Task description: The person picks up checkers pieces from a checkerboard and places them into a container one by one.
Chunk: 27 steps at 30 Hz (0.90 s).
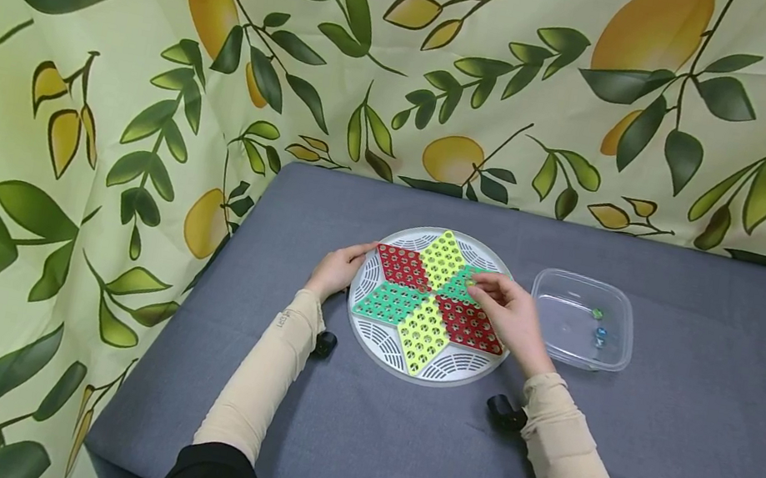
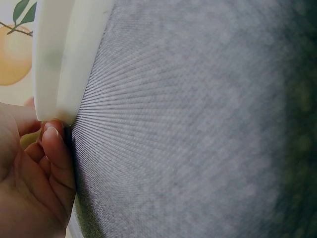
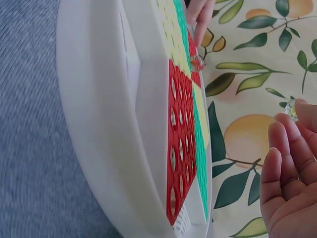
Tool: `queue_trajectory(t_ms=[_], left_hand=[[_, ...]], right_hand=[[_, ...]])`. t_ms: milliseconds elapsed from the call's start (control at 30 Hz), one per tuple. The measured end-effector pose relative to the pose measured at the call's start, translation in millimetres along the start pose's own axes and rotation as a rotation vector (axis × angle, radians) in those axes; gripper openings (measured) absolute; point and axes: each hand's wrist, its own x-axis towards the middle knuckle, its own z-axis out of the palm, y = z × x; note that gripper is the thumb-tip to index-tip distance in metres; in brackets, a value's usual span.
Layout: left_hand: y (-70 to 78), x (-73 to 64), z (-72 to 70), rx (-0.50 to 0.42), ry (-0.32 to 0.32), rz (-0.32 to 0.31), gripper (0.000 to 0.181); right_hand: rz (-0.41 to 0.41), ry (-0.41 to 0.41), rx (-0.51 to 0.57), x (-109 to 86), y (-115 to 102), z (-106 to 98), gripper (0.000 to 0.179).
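Observation:
A round white Chinese checkers board (image 1: 376,344) with a red, yellow and green star of holes lies on the table. My left hand (image 1: 335,272) grips its left rim; in the left wrist view the curled fingers (image 2: 58,151) sit at the underside of the edge. Above the green point at the upper right, my right hand (image 1: 510,315) pinches a clear marble with a yellow-green core (image 3: 291,110) between thumb and fingertips. A clear marble with a reddish tint (image 3: 197,63) sits on the board near its middle.
Right of the board stands a clear plastic container (image 1: 564,358) with a green marble (image 1: 597,314) and blue marbles (image 1: 600,335) inside. A grey cloth (image 1: 704,411) covers the table. A curtain with fruit and leaves (image 1: 346,97) hangs along the back and left side.

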Motion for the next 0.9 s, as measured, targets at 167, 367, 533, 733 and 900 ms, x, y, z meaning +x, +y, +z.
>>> queue_trajectory(t_ms=[167, 367, 533, 733, 900], left_hand=[[0.0, -0.7, -0.2, 0.002, 0.0, 0.003, 0.036], [0.6, -1.6, -0.6, 0.013, 0.014, 0.016, 0.036], [1.0, -1.3, -0.1, 0.018, 0.016, 0.008, 0.036], [1.3, -1.1, 0.3, 0.022, 0.022, 0.006, 0.036], [1.3, -1.1, 0.5, 0.022, 0.024, 0.009, 0.037]], right_hand=[[-0.007, 0.025, 0.026, -1.6, 4, -7, 0.031], [0.02, 0.059, 0.031, -3.0, 6, -16, 0.033], [0.033, 0.095, 0.035, -2.8, 6, -23, 0.033], [0.043, 0.109, 0.051, -7.0, -3, -31, 0.03], [0.023, 0.125, 0.068, -5.8, 3, -37, 0.032]])
